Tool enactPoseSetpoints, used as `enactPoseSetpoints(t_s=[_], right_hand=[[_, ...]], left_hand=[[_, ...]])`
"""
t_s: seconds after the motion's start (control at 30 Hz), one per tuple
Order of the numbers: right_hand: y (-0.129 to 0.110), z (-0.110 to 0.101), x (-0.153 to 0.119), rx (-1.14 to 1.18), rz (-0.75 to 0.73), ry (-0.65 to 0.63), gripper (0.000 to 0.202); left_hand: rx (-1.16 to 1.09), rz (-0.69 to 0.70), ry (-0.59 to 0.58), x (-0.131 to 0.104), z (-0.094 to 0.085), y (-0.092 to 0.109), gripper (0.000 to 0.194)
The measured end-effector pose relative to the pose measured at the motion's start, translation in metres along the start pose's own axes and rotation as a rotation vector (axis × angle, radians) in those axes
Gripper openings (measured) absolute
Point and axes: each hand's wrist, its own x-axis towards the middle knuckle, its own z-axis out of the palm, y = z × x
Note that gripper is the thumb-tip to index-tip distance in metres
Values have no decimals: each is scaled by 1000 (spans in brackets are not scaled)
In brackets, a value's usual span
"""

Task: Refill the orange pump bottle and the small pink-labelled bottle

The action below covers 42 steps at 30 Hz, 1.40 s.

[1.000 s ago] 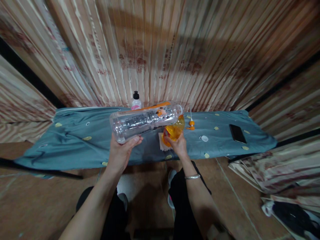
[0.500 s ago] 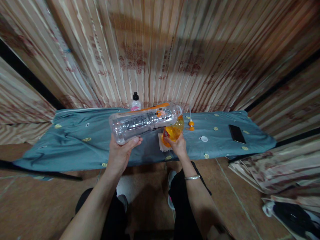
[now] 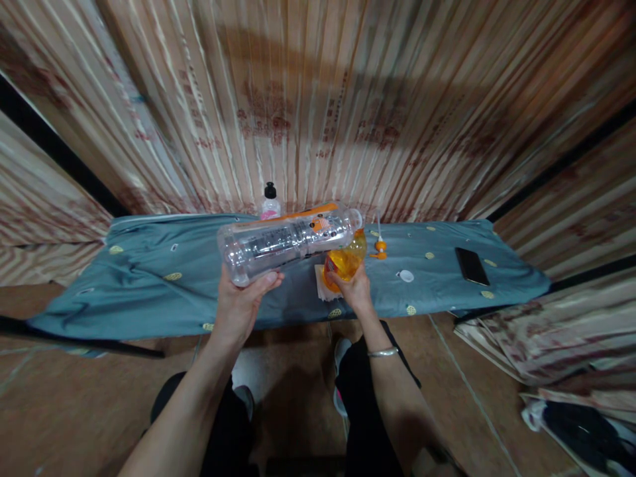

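Observation:
My left hand [image 3: 242,296] is wrapped round the base end of a large clear plastic bottle [image 3: 278,242] with an orange-edged label. That bottle lies nearly level in the air, its neck pointing right, over the top of a smaller bottle of amber liquid [image 3: 345,262]. Around this amber bottle my right hand [image 3: 355,288] is closed, low on its side. The two bottle mouths are close together; whether they touch I cannot tell. Under the amber bottle shows a pale folded cloth or tissue [image 3: 325,291]. An orange pump top [image 3: 379,248] with a clear tube lies to its right.
A teal patterned cloth [image 3: 149,285] covers the narrow table. At the back stands a small clear bottle with a black cap [image 3: 269,202]. A black phone [image 3: 471,266] lies on the right. Pleated curtains [image 3: 308,99] hang behind, and dark poles [image 3: 54,146] frame both sides.

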Motion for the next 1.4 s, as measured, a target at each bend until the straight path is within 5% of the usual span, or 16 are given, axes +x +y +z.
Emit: enactPoseSetpoints(t_s=[0.6,1.17,1.4], right_hand=[[11,4,2,-8,-50,47,70],[-6,-3,-3,-31,8,-22,66],[-4,1,-1,-6,1,10,65]], left_hand=[[0,-5,1,0,0,1,60],[-10,-23,-52,-2,-1,2,56],[-77,-7,-67,2,-10,-4,71]])
